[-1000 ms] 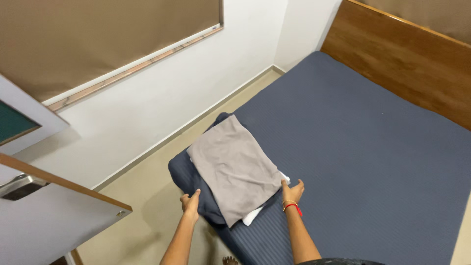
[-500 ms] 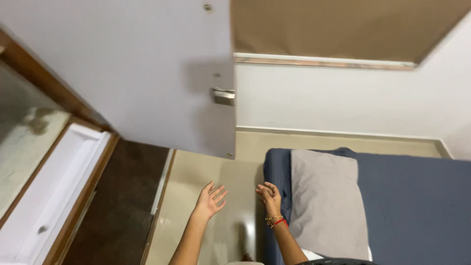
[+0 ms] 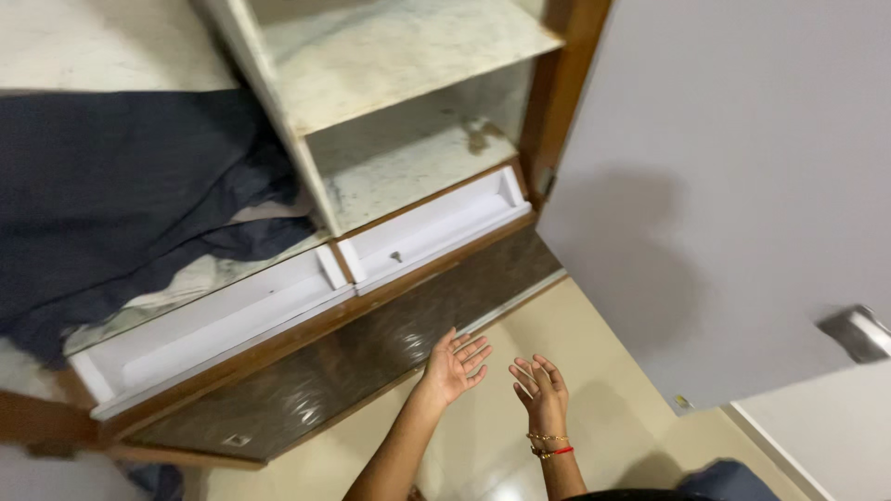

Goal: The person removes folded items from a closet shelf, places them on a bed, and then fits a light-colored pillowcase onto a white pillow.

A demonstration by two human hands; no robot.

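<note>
My left hand (image 3: 455, 365) is empty, palm up with fingers spread, over the floor in front of the wardrobe's dark base panel (image 3: 371, 353). My right hand (image 3: 539, 390), with bangles and a red thread at the wrist, is beside it, fingers loosely curled and holding nothing. Both hands hang below two white drawers (image 3: 278, 297) of an open wardrobe. A dark blue cloth (image 3: 130, 195) lies crumpled on the lower left shelf (image 3: 195, 278) and spills toward the drawers.
The wardrobe's grey door (image 3: 742, 186) stands open at the right, with a metal handle (image 3: 858, 332) near its edge. Marble-patterned shelves (image 3: 399, 56) fill the right compartment. Beige floor tiles (image 3: 613, 427) lie below.
My view has swung from the bed and its folded grey cloth to the open wardrobe. Both hands left the cloth and are now empty in front of the drawers.
</note>
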